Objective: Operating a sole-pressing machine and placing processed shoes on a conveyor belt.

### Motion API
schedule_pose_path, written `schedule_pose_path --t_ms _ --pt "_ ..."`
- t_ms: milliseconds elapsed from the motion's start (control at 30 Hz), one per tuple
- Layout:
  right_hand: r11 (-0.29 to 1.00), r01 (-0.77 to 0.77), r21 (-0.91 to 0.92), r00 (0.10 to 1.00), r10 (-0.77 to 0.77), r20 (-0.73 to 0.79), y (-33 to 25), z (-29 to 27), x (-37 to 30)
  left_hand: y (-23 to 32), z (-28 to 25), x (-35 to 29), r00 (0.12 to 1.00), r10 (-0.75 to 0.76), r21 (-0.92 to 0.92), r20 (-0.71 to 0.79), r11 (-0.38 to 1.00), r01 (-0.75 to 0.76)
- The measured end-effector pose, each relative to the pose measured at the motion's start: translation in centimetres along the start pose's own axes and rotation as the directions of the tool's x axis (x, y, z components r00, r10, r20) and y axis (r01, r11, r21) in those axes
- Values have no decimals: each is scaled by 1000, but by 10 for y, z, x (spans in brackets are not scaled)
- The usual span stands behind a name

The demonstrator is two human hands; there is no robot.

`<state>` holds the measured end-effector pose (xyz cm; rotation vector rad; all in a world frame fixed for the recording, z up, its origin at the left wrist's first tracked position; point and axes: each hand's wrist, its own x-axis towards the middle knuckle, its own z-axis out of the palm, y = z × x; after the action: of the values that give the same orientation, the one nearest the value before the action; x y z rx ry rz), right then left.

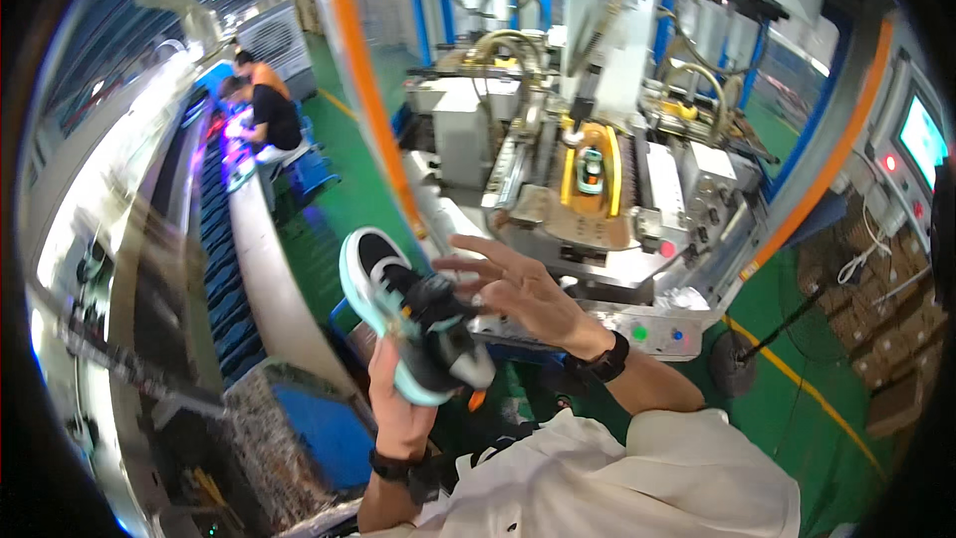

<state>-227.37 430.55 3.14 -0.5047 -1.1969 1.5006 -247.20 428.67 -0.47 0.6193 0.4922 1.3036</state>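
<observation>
A black sneaker (436, 337) with a pale mint sole, white parts and a bit of orange is held up in front of my body. My left hand (400, 418) grips it from below, with the sole toward the left. Just right of the shoe's upper is my right hand (533, 297), its fingers stretched out and apart. Whether those fingertips touch the shoe I cannot tell. Ahead, inside the machine (573, 229), a similar shoe (591, 171) sits between two yellow side pieces.
Orange posts (368, 80) frame the machine's opening. Green and blue buttons (640, 333) line its front. To the left runs a conveyor line (244, 239), with two people (271, 115) seated farther along. A lit screen (923, 142) hangs at right, above stacked cardboard boxes (896, 339).
</observation>
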Motion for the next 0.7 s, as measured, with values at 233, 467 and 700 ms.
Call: schedule_pose_path --t_ms 233,467,700 --pt "950 -52 -308 612 -213 -762 -13 -180 -76 -181 115 137 925 -101 696 365 689 -200" --pt "966 71 -250 245 -260 -934 -73 -293 -156 -355 140 340 899 -433 694 -67 627 354" --pt "829 -238 -506 41 -512 -858 -90 -323 -161 -501 113 481 976 -197 977 -96 167 130"
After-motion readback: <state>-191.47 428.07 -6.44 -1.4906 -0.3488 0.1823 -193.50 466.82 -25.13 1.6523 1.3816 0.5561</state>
